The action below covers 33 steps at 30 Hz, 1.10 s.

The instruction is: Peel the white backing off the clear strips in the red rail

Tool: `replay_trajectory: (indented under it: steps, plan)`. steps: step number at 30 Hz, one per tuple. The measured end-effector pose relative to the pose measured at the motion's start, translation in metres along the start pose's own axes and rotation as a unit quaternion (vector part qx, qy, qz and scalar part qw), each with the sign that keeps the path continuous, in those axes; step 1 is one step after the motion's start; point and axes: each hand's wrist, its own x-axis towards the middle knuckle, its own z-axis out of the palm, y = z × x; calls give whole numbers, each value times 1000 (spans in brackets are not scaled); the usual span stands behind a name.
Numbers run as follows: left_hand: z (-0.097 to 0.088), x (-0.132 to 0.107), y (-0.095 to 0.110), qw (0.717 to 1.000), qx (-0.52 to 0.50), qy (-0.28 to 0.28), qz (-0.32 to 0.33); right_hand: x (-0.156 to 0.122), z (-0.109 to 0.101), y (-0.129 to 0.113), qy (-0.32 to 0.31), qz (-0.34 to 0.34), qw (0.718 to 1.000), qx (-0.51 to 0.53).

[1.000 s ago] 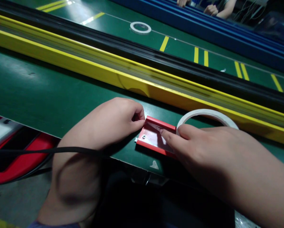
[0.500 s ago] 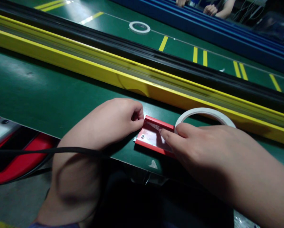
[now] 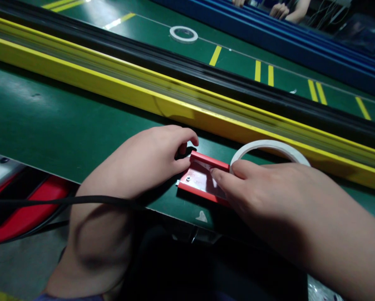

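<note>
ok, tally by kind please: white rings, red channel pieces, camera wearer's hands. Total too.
White rings: 2 (near ring, far ring)
Red channel piece: 1
Wearer's hands: 2 (left hand, right hand)
Total: 5

You're in a factory-like workshop: a green worktop (image 3: 49, 121) lies beneath your fingers (image 3: 222, 178), a long yellow rail (image 3: 127, 88) runs beyond them, and farther off another person's hand (image 3: 279, 11) rests at a blue rail (image 3: 269, 42).
</note>
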Motion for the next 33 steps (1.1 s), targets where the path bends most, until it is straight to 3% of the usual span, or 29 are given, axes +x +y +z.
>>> replay_trajectory:
  steps: [6,11,22,33]
  plan:
    - [-1,-2,2,998,-16,4,58,1,-2,-2,-7,4,1000,9]
    - [-2,-1,5,998,-15,-14,67,2,-5,-2,-13,7,1000,6]
    - [-2,-1,7,997,-12,-26,78,9,-18,-2,-95,8,995,22]
    - [1,-1,10,996,-41,-18,81,6,-11,0,-52,-7,999,7]
